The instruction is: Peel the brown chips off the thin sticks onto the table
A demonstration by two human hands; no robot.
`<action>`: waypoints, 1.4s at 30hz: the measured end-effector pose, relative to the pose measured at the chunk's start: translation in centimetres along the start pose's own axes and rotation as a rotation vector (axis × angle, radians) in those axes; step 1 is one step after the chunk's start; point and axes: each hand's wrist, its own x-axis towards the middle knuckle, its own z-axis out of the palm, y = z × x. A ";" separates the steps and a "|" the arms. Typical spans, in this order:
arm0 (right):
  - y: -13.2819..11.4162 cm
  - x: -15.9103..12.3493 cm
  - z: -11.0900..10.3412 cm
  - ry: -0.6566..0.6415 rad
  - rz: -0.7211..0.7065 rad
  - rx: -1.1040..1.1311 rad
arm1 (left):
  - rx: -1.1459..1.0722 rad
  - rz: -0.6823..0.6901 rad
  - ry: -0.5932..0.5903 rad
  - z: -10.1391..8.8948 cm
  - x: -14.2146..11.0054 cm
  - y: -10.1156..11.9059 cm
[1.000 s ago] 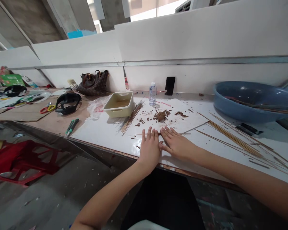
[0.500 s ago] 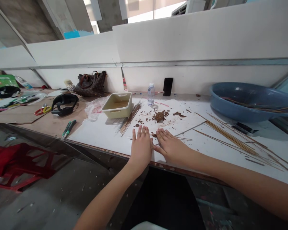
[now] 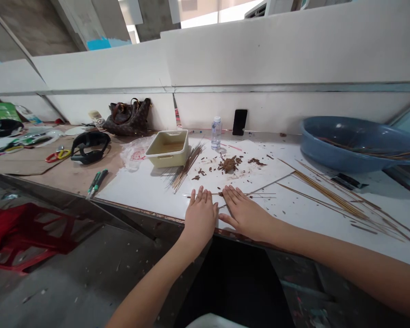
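My left hand (image 3: 201,216) lies flat, palm down, near the table's front edge, its fingers stretched forward. Beside it my right hand (image 3: 244,212) is also flat, fingers extended and thumb pointing toward the left hand. Thin sticks (image 3: 264,196) run crosswise at the fingertips, with a bit of dark brown material (image 3: 221,194) between the hands. What lies beneath the palms is hidden. Just beyond is a crumbly brown lump (image 3: 228,164), surrounded by small brown pieces (image 3: 201,172). A bundle of thin sticks (image 3: 186,171) rests to the left of these pieces.
A cream tub (image 3: 166,161) of brownish liquid, a water bottle (image 3: 216,134) and a phone (image 3: 239,122) stand behind. At right are a blue basin (image 3: 341,152) and longer sticks (image 3: 328,193). Leftward lie pliers (image 3: 97,182), scissors (image 3: 58,156), a black headset (image 3: 89,148) and a handbag (image 3: 130,118).
Both hands have slid slightly back toward the table's front edge, staying flat. More of the thin sticks shows in front of the fingertips.
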 end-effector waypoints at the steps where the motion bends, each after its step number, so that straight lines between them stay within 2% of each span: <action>1: -0.2 -0.2 -0.1 0.003 -0.003 -0.003 | -0.002 0.002 -0.002 -0.2 -0.2 0.1; 7: -0.4 -0.3 -0.2 0.015 -0.029 -0.022 | -0.034 0.003 -0.013 -0.9 -0.2 0.2; 13: 0.3 0.9 -0.9 -0.008 -0.049 -0.040 | -0.068 -0.032 -0.011 -0.4 0.1 0.4; 20: 0.3 0.7 0.5 0.070 -0.062 -0.051 | -0.069 -0.032 0.013 -0.5 1.0 0.4; 25: 1.3 0.3 -0.2 0.051 -0.061 0.088 | -0.062 -0.015 0.043 -1.0 2.1 0.0; 28: 3.1 0.3 -1.1 0.135 -0.040 0.167 | -0.112 0.039 0.040 -0.5 2.8 -0.3; 34: 6.8 1.6 -1.3 0.276 -0.141 0.086 | -0.291 0.134 0.080 0.6 4.7 -0.2; 37: 6.9 1.9 -0.7 0.366 -0.181 0.076 | -0.381 0.147 0.075 0.6 5.3 -0.3; 40: 6.5 1.8 -0.3 0.443 -0.216 0.047 | -0.370 0.108 0.167 0.5 5.6 -0.6; 42: 6.4 1.7 -0.2 0.461 -0.219 0.046 | -0.374 0.129 0.174 0.4 5.8 -0.9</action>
